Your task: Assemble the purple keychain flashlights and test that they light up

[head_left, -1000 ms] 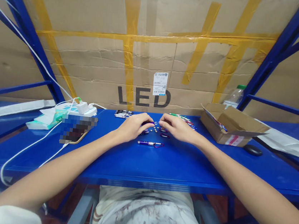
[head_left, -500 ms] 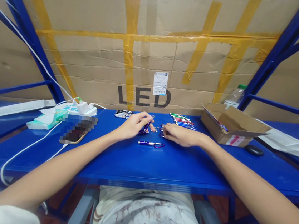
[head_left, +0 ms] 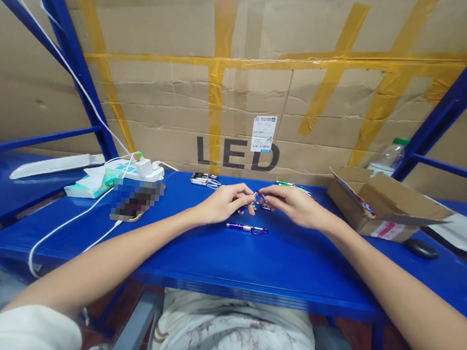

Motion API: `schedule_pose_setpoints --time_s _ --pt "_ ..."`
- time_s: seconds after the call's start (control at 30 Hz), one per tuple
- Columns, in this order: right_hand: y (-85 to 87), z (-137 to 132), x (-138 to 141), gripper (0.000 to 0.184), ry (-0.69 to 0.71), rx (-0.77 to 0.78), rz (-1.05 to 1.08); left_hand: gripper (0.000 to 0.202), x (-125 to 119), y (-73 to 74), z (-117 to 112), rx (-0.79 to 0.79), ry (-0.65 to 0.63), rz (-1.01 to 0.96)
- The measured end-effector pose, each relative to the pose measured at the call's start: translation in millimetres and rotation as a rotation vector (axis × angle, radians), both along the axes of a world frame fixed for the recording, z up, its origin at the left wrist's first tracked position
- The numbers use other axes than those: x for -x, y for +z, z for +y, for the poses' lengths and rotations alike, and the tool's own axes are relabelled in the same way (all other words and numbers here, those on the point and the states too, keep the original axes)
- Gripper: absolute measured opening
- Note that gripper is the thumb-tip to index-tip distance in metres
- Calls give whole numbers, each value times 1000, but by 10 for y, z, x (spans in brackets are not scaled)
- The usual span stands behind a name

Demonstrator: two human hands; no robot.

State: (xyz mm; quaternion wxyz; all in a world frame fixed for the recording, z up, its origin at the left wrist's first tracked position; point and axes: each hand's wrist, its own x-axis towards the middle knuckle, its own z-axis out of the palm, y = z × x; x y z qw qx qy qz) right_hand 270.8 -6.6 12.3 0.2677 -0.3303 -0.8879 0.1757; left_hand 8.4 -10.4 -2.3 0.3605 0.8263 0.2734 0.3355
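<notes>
Left hand (head_left: 222, 203) and right hand (head_left: 293, 204) pinch a tiny purple keychain flashlight (head_left: 251, 202) between fingertips; any slip could drop small parts.

Worktop (head_left: 215, 257): cardboard sheet (head_left: 164, 77) stands upright along its rear edge.
Centre: left hand (head_left: 224, 203) and right hand (head_left: 293, 204) meet fingertip to fingertip above the surface, a small keychain torch (head_left: 255, 200) between them.
Just before the hands: a second keychain torch (head_left: 246, 229), lying flat.
Behind the left hand, near the sheet: a small batch of torches (head_left: 203, 179).
Behind the right hand: another row of torches (head_left: 293, 186).
Left: power strip (head_left: 135, 170) at rear; tissue pack (head_left: 89, 184) beside it; cable (head_left: 67, 223) running forward over the front edge.
Right: open carton (head_left: 385, 212); bottle (head_left: 387, 157) behind it; mouse (head_left: 421, 248) to its right front.
</notes>
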Motion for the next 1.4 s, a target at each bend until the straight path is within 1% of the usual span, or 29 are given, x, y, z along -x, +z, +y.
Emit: schedule_pose_setpoints --time_s 0.2,0.23,0.37,0.43,0.63,0.8,0.93,1.07,1.17,1.27,1.4 --pt "43 -71 29 43 14 156 147 30 7 7 -10 -121 40 45" --pt "51 -78 30 42 15 143 145 29 8 6 -10 -132 45 52" --pt "69 -80 30 38 37 -64 78 27 8 0 -6 -151 61 78" --pt "63 -73 37 37 44 -123 63 27 7 -3 -1 -159 66 84" --pt "30 -93 85 35 56 -173 70 29 13 -10 24 -172 51 85" --pt "27 -116 105 35 38 -244 95 27 6 -18 32 -221 56 45" --pt "28 -121 114 33 10 -312 108 24 10 -42 51 -330 134 -19" --pt "33 -146 138 30 9 -356 101 23 38 -46 66 -473 213 -20" --pt "21 -146 146 28 -7 -381 85 20 53 -27 60 -530 241 11" --pt "-10 -107 125 31 -33 -402 75 17 60 -4 53 -568 285 61" --pt "-40 -38 59 36 -47 -425 9 21 77 26 52 -623 324 172"
